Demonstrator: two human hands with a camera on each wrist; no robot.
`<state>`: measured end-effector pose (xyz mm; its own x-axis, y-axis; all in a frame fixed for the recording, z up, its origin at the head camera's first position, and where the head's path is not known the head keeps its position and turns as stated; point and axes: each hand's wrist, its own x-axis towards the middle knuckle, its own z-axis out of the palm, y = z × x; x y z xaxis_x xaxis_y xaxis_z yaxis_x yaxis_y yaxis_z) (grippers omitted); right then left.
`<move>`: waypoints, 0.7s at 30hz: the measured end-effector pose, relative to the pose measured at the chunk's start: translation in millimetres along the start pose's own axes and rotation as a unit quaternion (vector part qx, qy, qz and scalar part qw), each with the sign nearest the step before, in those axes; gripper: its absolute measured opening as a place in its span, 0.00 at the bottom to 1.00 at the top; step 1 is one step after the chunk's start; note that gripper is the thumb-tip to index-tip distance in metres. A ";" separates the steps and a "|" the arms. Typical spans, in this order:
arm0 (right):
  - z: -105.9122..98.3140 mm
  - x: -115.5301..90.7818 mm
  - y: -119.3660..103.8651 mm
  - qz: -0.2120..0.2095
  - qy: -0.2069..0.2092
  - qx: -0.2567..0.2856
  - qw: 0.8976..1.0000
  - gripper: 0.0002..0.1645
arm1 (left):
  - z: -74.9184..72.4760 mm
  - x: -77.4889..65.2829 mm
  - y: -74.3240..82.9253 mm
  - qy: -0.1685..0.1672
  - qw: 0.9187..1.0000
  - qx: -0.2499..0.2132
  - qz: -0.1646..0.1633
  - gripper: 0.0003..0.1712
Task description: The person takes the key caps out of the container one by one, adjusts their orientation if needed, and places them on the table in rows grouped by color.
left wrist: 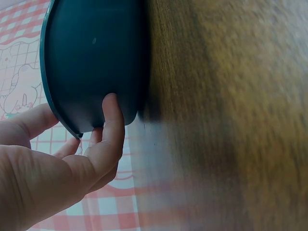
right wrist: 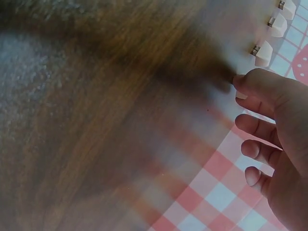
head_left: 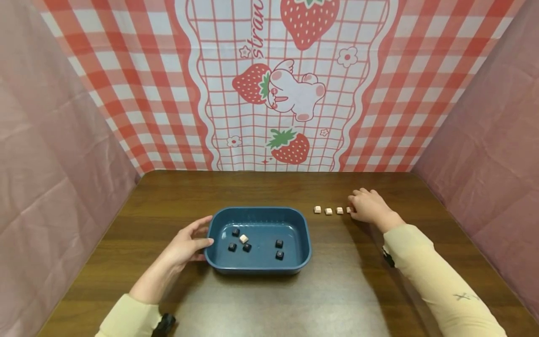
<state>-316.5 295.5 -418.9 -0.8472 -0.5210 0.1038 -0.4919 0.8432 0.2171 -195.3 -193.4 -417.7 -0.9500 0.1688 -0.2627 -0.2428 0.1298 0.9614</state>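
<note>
A blue rectangular tray point(head_left: 258, 270) stands on the table, holding several black keycaps point(head_left: 247, 247) and one white keycap point(head_left: 244, 238). My left hand point(head_left: 182, 244) grips its left end, thumb at the rim and fingers against the outer wall point(left wrist: 91, 57). To the right of the tray, white keycaps point(head_left: 328, 211) lie in a short row. At the row's right end my right hand point(head_left: 370, 207) pinches a white keycap point(right wrist: 241, 95) between thumb and index finger, mostly hidden by them. The other fingers point(right wrist: 255, 150) of that hand are loosely bent.
The brown wooden table point(head_left: 278, 304) carries everything. Behind it hangs a red-and-white checked cloth point(head_left: 160, 93) with strawberries, and pink cloth point(head_left: 484, 154) closes off both sides.
</note>
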 end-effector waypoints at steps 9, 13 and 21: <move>-2.6 -0.4 0.8 0.006 0.011 0.005 1.000 0.10 | 0.0 -0.2 1.8 0.000 1.000 0.007 -0.005 0.36; -7.1 1.2 -2.8 0.000 0.028 0.005 1.000 0.09 | 0.2 -0.4 2.0 0.001 1.000 0.008 -0.006 0.36; -29.3 4.6 -17.2 0.005 0.036 0.030 0.999 0.16 | 0.4 -0.4 1.2 0.001 1.000 0.004 -0.005 0.36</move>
<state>-306.1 274.7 -393.7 -0.8370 -0.5185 0.1749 -0.4961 0.8539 0.1570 -195.1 -192.9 -416.5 -0.9479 0.1647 -0.2727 -0.2515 0.1388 0.9579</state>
